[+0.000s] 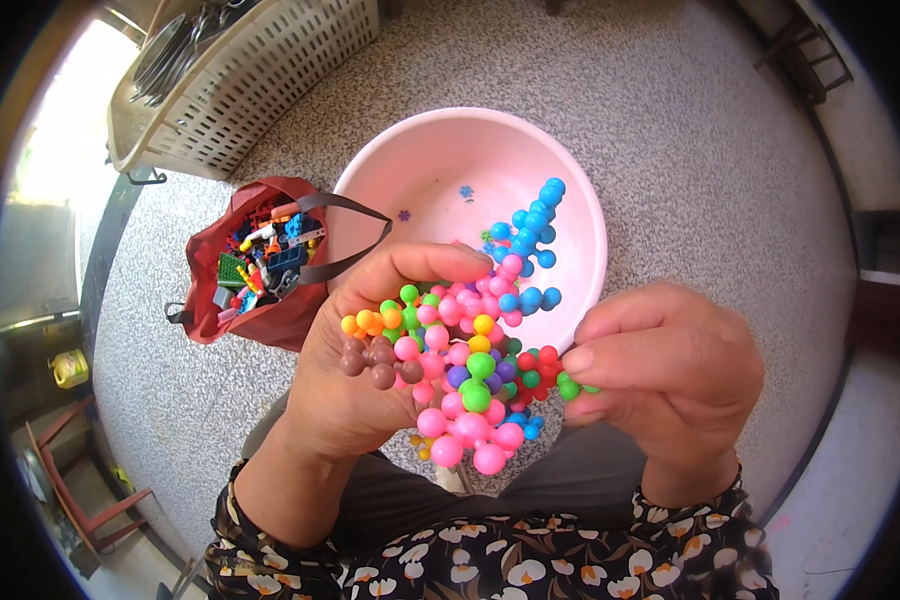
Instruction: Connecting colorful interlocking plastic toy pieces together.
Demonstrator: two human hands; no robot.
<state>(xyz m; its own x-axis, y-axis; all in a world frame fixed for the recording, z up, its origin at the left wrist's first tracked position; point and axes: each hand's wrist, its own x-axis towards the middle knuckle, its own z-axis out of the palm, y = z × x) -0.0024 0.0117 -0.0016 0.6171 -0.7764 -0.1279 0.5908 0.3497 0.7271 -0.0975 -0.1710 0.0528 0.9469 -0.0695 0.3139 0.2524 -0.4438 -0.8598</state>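
One multicoloured ball cluster [479, 366] is clamped by the left hand [325, 400] before one pink basin [410, 165]; one green piece [570, 388] is pinched by the right hand [670, 365]. One red bag [290, 325] is placed on speckled flooring [700, 200] near one basket [260, 90].

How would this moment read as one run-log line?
left hand: holds bead cluster | right hand: pinches green piece | red bag: left of pink basin

I grip smooth, glossy plastic beads [470, 428]; the basin [420, 158] is smooth plastic, softly shiny, the bag [288, 320] matt cloth, my shirt [530, 572] matt fabric.
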